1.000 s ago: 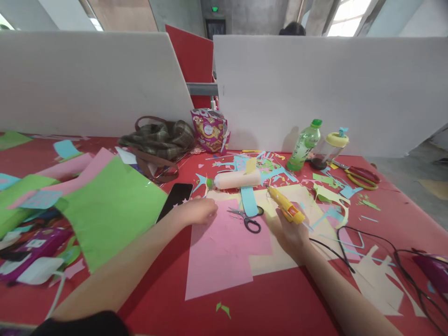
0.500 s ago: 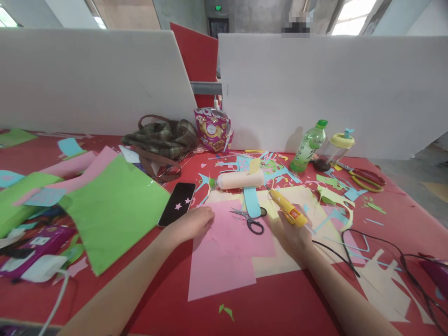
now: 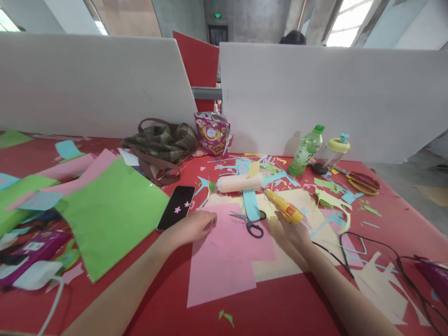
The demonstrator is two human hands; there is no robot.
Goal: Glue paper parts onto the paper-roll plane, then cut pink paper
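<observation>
In my right hand [image 3: 296,228] is a yellow hot glue gun [image 3: 283,206], its nozzle pointing up and left near the wrapped bottle. My left hand [image 3: 196,226] rests at the left edge of the pink paper [image 3: 224,270], fingers curled together, nothing seen in them. Beside it lies a black phone [image 3: 175,205] with small pink stars [image 3: 177,210] on it. Between my hands are black-handled scissors [image 3: 250,225] and a light blue paper strip [image 3: 251,205]. Behind these, a bottle wrapped in cream paper [image 3: 241,182] lies on its side, a yellow paper piece [image 3: 254,169] on it.
Green paper [image 3: 115,219] covers the left side. A plaid bag [image 3: 163,140] and snack packet [image 3: 213,133] stand at the back. A green bottle [image 3: 307,151], a yellow-lidded jar [image 3: 332,154] and pliers-like red-and-yellow-handled tool [image 3: 364,181] sit right. A black cord [image 3: 378,240] crosses the right side.
The view has tilted up slightly. My right hand with the glue gun has shifted a little left, bringing the nozzle closer to the wrapped bottle. My left hand stays nearly where it was.
</observation>
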